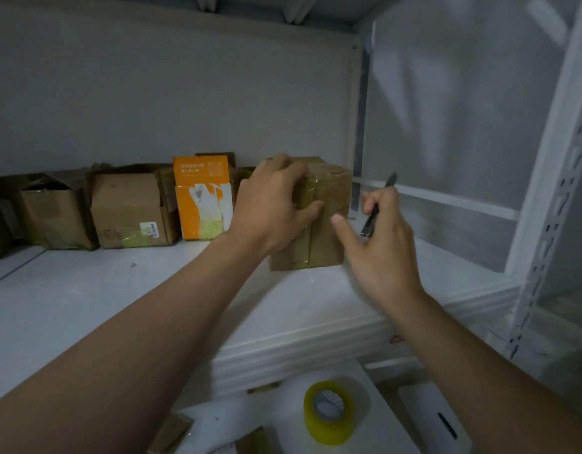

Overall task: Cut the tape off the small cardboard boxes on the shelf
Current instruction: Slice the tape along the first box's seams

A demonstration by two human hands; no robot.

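Note:
A small brown cardboard box wrapped in shiny clear tape stands on the white shelf near its right end. My left hand grips the box's top left corner, thumb across its front. My right hand is just right of the box and holds a slim utility knife, blade pointing up and away; its thumb reaches toward the box's front. Further small boxes stand along the back: an orange and white one, a brown one, and an opened one.
The shelf's white perforated upright rises at the right. Below the shelf edge lies a roll of yellowish tape on a white surface, beside a white object and cardboard scraps.

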